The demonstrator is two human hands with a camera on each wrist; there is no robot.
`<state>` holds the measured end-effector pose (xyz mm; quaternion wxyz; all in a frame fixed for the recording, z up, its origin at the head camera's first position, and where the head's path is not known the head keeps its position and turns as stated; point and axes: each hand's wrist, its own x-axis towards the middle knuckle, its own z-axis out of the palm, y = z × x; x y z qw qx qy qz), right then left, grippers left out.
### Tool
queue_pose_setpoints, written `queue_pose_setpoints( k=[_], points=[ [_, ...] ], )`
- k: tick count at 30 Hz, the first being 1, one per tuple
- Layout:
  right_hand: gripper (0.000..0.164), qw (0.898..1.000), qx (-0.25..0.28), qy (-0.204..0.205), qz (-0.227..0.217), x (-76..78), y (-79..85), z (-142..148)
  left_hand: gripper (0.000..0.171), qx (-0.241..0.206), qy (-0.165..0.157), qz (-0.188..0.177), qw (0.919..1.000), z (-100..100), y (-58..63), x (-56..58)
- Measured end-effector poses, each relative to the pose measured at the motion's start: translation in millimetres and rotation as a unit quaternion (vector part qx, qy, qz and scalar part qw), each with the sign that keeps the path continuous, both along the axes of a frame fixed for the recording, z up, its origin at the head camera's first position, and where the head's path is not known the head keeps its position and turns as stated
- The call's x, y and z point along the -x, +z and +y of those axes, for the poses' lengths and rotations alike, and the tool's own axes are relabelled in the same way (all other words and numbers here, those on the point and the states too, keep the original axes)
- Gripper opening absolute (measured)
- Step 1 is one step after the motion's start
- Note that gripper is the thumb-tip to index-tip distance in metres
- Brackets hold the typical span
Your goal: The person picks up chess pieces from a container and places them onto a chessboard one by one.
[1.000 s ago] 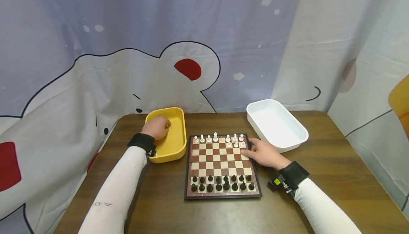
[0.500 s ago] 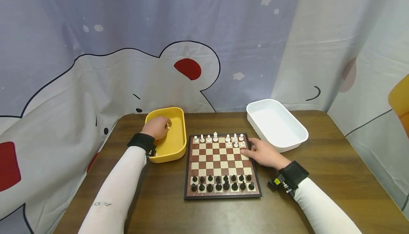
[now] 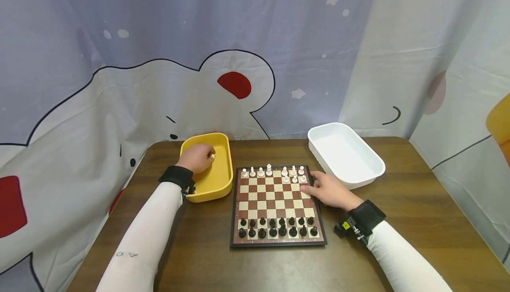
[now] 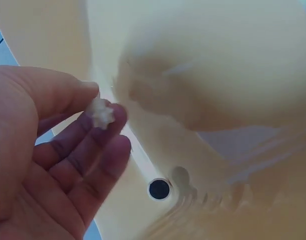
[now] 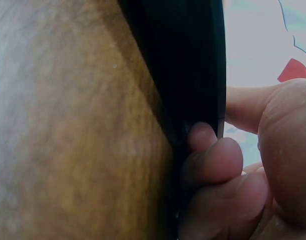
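The chessboard lay at lower centre of the frame, the yellow tray left of centre. The right grip clasped the chessboard's right edge; the left grip, over the tray, was pinched narrow. A tug might have toppled the standing chessmen, a slackened pinch dropped the white piece the left grip held

White sleeves, the left grey-marked, meet black wristbands, the right with a yellow patch.

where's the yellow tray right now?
In the head view, the yellow tray sits on the left side of the table, near its far edge, left of the chessboard. The left hand, pinching a small white piece, overlaps it in that view.
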<state>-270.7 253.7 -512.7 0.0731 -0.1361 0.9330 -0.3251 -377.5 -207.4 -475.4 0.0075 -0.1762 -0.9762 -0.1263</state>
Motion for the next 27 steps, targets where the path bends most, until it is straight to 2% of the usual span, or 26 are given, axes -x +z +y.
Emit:
queue_pose_setpoints(
  k=[7,12,15,18,20,27],
  points=[
    [0.090,1.000,0.000,0.000,-0.001,1.0,-0.4,1,0.029,-0.024,-0.006,0.013,0.9996,1,1.6,-1.8],
    [0.091,1.000,-0.001,-0.001,-0.003,0.8,-1.1,1,0.032,-0.043,0.014,0.006,0.9989,2,3.4,-3.3],
    [0.091,1.000,-0.003,-0.005,-0.006,1.0,-0.9,0,0.029,-0.059,0.032,-0.001,0.9978,2,4.8,-4.4],
    [0.091,1.000,-0.003,-0.007,-0.008,1.0,-0.6,0,0.023,-0.069,0.036,0.002,0.9969,2,7.1,-6.2],
    [0.091,1.000,-0.003,-0.006,-0.006,0.8,-0.4,0,0.022,-0.075,0.030,0.009,0.9967,2,8.8,-7.3],
    [0.090,1.000,0.001,0.003,0.005,-1.3,1.3,0,0.023,-0.085,-0.019,0.045,0.9952,1,12.9,-8.3]
  ],
)
